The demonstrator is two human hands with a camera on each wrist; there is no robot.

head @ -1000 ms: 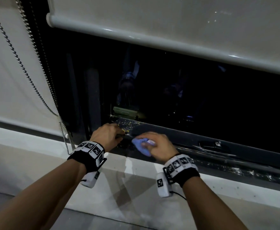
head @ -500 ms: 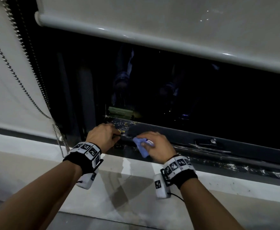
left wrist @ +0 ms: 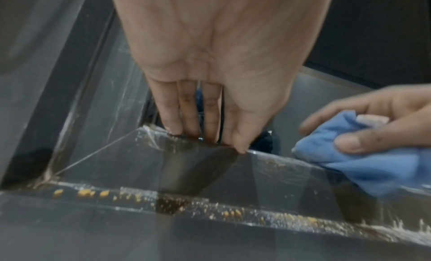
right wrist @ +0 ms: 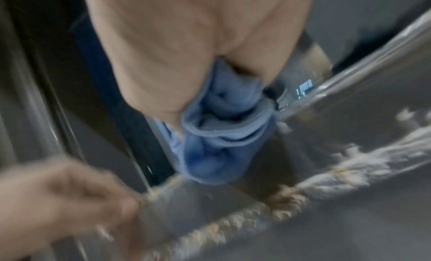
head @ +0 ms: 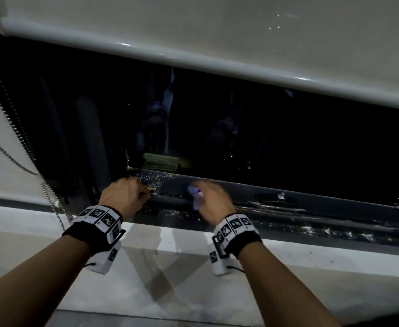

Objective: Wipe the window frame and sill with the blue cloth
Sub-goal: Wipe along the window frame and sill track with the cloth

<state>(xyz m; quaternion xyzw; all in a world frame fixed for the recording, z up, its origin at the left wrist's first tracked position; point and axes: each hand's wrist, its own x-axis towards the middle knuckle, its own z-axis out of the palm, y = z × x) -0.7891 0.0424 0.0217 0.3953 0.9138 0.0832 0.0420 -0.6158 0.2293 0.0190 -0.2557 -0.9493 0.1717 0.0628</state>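
My right hand (head: 202, 197) grips a bunched blue cloth (head: 196, 197) and presses it on the top edge of the dark lower window frame rail (head: 300, 197). The left wrist view shows that cloth (left wrist: 363, 165) under the thumb and fingers of the right hand (left wrist: 349, 136). In the blurred right wrist view the cloth (right wrist: 217, 141) hangs below the palm against the rail. My left hand (head: 144, 194) holds the rail near its left corner. There its fingers (left wrist: 191, 117) hook behind the edge, with the thumb on top. Yellow crumbs (left wrist: 86, 192) lie along the frame channel.
A white roller blind (head: 217, 31) hangs low above the dark glass. Its bead chain (head: 52, 201) dangles at the left. The white sill (head: 311, 253) runs below the frame. A window handle (head: 281, 197) sits on the rail to the right of my hands.
My right hand has slid the cloth to the right along the rail, away from my left hand. The left hand stays on the frame corner. My view has shifted slightly.
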